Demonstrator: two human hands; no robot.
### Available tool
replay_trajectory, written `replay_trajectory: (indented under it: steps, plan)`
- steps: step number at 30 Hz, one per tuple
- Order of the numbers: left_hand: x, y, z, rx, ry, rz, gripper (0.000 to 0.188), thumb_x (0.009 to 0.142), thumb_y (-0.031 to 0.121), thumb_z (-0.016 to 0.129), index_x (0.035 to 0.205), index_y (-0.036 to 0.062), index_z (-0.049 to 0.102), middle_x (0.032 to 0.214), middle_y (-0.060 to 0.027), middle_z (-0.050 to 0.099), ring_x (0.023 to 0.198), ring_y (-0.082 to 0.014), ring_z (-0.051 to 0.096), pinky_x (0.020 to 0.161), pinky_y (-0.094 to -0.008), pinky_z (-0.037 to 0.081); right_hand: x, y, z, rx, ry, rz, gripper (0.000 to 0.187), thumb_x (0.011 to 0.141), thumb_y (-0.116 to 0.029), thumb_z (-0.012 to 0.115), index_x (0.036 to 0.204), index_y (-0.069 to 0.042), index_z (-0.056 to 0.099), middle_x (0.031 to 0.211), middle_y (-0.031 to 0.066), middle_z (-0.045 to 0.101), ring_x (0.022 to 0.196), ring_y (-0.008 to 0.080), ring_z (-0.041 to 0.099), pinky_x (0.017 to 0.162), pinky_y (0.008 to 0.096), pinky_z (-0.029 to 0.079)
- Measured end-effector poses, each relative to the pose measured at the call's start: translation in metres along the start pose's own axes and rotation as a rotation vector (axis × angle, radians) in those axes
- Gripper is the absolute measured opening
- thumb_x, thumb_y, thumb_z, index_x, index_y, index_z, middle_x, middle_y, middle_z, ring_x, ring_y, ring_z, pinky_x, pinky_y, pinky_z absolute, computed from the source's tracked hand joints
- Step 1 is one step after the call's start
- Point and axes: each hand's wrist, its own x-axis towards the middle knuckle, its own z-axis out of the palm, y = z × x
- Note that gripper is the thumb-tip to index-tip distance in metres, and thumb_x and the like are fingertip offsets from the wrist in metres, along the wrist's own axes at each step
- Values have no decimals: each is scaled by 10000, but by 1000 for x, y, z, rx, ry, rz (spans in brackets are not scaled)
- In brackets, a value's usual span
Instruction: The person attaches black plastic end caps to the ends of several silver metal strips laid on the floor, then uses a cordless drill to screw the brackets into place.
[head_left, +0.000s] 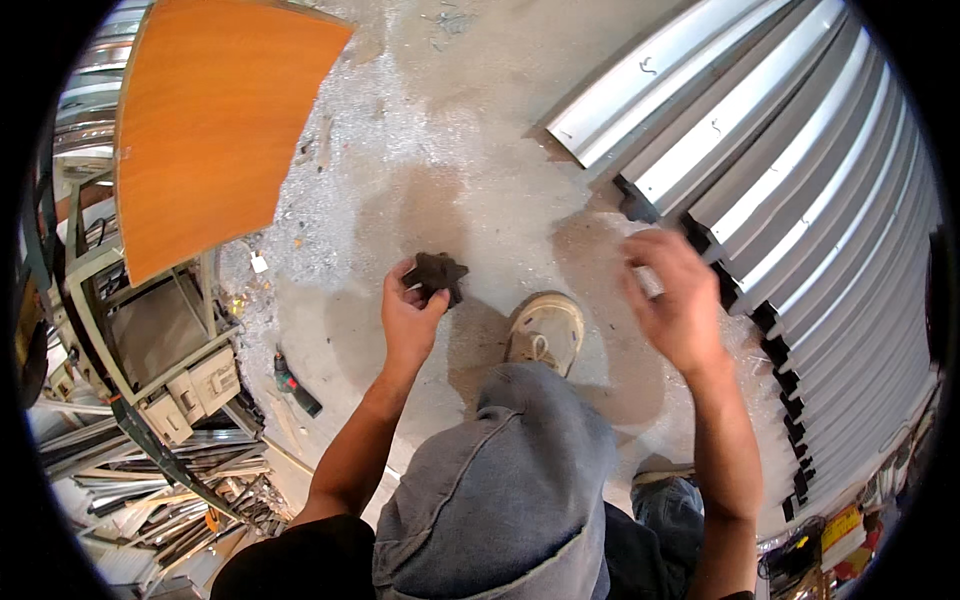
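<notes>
My left hand [410,318] is closed on a small bunch of black angular pieces [437,277] with pointed corners, held above the floor ahead of my shoe. Thumb and fingers pinch the bunch from its left and near sides. My right hand [672,290] hangs over the floor beside the row of metal profiles [745,150]. Its fingers are curled and smeared by motion, so whether anything is in them is unclear. Black end pieces [766,319] sit at the near ends of most profiles, similar in colour to the pieces in my left hand.
An orange panel [215,130] leans over a metal-framed stand [150,330] at the left. On the floor lies a cordless drill [297,385]. Metal offcuts [190,490] pile up at lower left. My shoe [546,330] stands between my hands. Colourful packages [842,530] lie at lower right.
</notes>
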Motion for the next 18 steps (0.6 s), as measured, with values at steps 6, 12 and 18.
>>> replay_trajectory:
  steps: [6, 12, 18]
  plan:
    - [-29, 78, 73, -235, -473, -105, 794, 899, 15, 803, 1570, 34, 380, 1367, -154, 636, 1234, -248, 648, 1051, -412, 529, 17, -39, 17, 265, -214, -12, 450, 884, -56, 788, 1318, -66, 671, 1204, 172, 725, 1100, 417, 717, 917, 471, 615]
    - [-17, 69, 74, -170, -643, 58, 683, 882, 106, 900, 1444, 59, 514, 1389, -132, 634, 1205, -241, 662, 1060, -418, 550, 22, -9, 3, 376, -299, -66, 472, 852, -9, 770, 1311, -53, 670, 1101, 191, 711, 1026, 425, 703, 860, 488, 587]
    - [-4, 95, 80, -18, -671, 212, 721, 838, 76, 936, 1431, 34, 527, 1392, -129, 643, 1233, -232, 665, 1075, -395, 545, 53, -28, -8, 292, -295, -33, 446, 851, 72, 735, 1283, -34, 706, 1096, 170, 747, 984, 388, 741, 863, 461, 611]
